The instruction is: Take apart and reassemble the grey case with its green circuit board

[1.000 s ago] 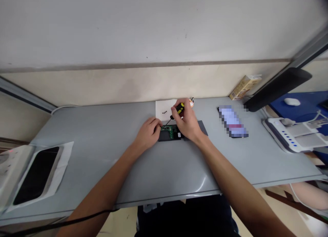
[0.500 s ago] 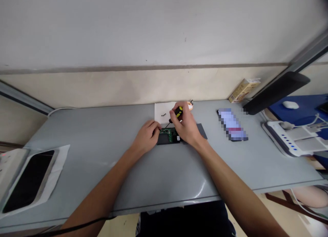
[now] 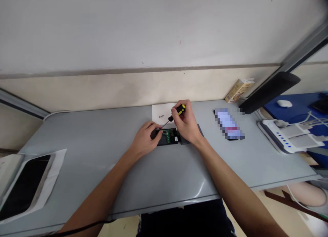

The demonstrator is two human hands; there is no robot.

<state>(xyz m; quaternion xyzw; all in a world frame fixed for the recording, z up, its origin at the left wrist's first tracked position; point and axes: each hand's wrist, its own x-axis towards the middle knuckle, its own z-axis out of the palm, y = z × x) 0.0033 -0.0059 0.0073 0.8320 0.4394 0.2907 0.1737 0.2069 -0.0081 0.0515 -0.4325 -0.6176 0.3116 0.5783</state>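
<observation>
A black-and-yellow screwdriver [image 3: 181, 109] slants down to the left, my right hand [image 3: 188, 126] wrapped round its handle. Its thin shaft ends at the fingertips of my left hand [image 3: 145, 138]; the tip itself is too small to make out. Under both hands lies an opened black electronic device with a green circuit board [image 3: 168, 136]. My left thumb and fingers close on its left end. A dark grey flat panel [image 3: 185, 140] lies by its right end, partly under my right hand. Several tiny dark screws [image 3: 161, 116] sit on a white sheet of paper [image 3: 165, 109] behind the device.
To the right are a phone with a blurred screen [image 3: 229, 123], a small carton [image 3: 238, 90], a black cylinder [image 3: 271, 92] and a white power strip [image 3: 279, 134] with plugs. At far left, a dark-screened phone [image 3: 27, 184] rests on white paper. Another person's arm [image 3: 307, 193] shows at right.
The screwdriver's tip has moved left, toward my left fingertips, and its shaft lies flatter. My left fingers have shifted round the device's left end. The view has swung slightly.
</observation>
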